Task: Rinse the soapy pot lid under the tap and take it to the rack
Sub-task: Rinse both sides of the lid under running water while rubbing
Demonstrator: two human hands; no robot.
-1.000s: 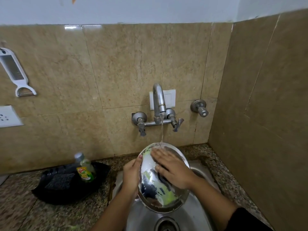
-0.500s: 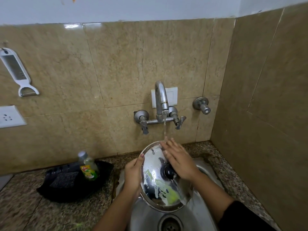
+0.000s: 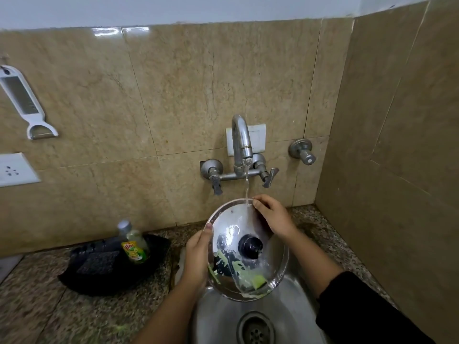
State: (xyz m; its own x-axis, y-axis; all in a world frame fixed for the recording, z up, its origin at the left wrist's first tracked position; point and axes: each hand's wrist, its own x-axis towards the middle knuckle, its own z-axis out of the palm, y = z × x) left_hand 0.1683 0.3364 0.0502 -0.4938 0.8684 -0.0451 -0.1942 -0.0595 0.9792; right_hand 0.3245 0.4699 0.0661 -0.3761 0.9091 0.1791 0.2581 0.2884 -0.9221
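Note:
A round steel pot lid (image 3: 231, 227) with a black knob (image 3: 250, 245) is held tilted over the steel sink (image 3: 218, 316), its top side facing me. Green soap streaks cling to its lower part. Water runs from the chrome tap (image 3: 240, 142) onto the lid's upper rim. My left hand (image 3: 197, 256) grips the lid's left edge. My right hand (image 3: 272, 216) holds the upper right rim, fingers curled at the spot where the stream lands. No rack is in view.
A black tray (image 3: 82, 276) on the granite counter at left holds a dish-soap bottle (image 3: 134, 244) and a dark scrub pad (image 3: 98, 261). A white peeler (image 3: 24, 103) hangs on the tiled wall. The drain (image 3: 255, 328) lies below the lid. A tiled side wall closes the right.
My right hand slid from the lid's face up to its upper right rim, uncovering the black knob. The lid is tilted more towards me and more soap has washed off.

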